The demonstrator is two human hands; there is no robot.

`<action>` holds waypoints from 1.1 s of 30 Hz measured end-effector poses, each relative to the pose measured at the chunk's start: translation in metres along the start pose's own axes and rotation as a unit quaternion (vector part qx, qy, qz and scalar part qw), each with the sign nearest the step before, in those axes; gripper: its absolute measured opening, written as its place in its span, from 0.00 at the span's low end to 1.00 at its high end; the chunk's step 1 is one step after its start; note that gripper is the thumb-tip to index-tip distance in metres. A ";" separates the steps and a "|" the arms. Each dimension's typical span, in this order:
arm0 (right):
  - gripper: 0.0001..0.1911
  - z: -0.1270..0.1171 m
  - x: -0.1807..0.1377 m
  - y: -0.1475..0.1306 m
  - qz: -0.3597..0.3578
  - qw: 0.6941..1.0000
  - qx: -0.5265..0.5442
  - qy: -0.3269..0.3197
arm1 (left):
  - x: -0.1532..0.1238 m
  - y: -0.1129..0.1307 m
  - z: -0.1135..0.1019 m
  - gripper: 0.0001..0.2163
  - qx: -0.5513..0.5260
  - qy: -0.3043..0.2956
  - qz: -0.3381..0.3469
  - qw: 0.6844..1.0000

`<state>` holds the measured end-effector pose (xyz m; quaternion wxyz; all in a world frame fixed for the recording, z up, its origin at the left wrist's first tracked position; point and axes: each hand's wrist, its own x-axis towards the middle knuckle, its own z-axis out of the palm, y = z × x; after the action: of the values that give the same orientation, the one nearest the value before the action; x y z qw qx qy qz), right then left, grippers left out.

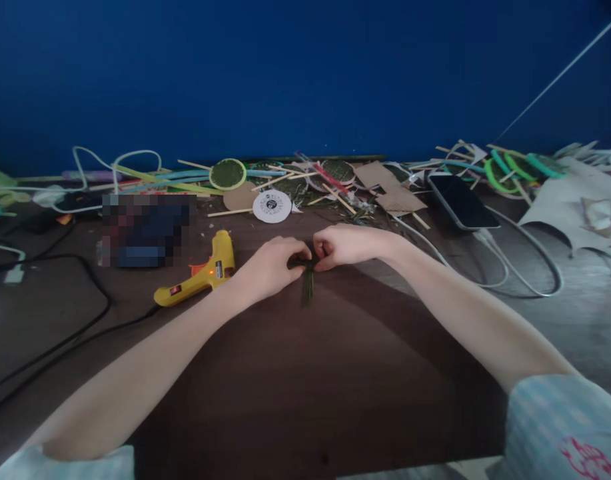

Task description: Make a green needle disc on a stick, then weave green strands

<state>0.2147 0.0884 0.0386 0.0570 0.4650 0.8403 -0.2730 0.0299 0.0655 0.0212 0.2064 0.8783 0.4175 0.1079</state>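
Between my two hands, over the middle of the dark table [305,373], is a small bundle of thin dark green strands [308,287], like grass or pine needles. Its loose ends point down toward me. My left hand [275,263] pinches the bundle from the left, its fingers curled. My right hand [338,245] is closed in a pinch on the bundle's other side, close to the left fingertips. The fingers cover the bundle's upper part. Just left of my left hand lies a yellow glue gun [200,273] with a small orange light lit.
Along the blue wall [305,73] lie sticks, green discs [228,174], a white printed disc [272,206] and cardboard pieces [392,189]. A phone [462,200] with a white cable [500,257] rests at right, near torn paper [565,200]. Black cords [105,300] cross the left side.
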 end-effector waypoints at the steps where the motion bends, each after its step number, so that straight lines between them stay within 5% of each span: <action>1: 0.12 -0.001 0.000 0.001 -0.003 1.000 0.006 -0.003 | 0.000 0.000 -0.001 0.08 -0.006 -0.005 -0.003 1.000; 8: 0.04 -0.009 -0.002 0.011 -0.006 0.994 0.107 -0.019 | -0.001 -0.005 -0.007 0.10 -0.103 -0.010 -0.033 0.994; 18: 0.03 -0.014 -0.002 0.019 0.024 0.994 0.084 0.060 | -0.001 -0.010 -0.013 0.09 -0.046 0.040 -0.029 0.998; 28: 0.10 -0.027 -0.006 0.052 0.177 0.945 0.042 0.272 | -0.001 -0.003 -0.017 0.08 -0.041 0.037 -0.018 0.998; 33: 0.13 -0.024 -0.003 0.066 0.185 0.939 0.048 0.285 | -0.002 -0.002 -0.021 0.08 -0.023 0.044 -0.025 0.998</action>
<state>0.2739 0.1258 0.0328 -0.1576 0.6729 0.7062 -0.1537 0.0192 0.0712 0.0392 0.2111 0.8570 0.4453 0.1507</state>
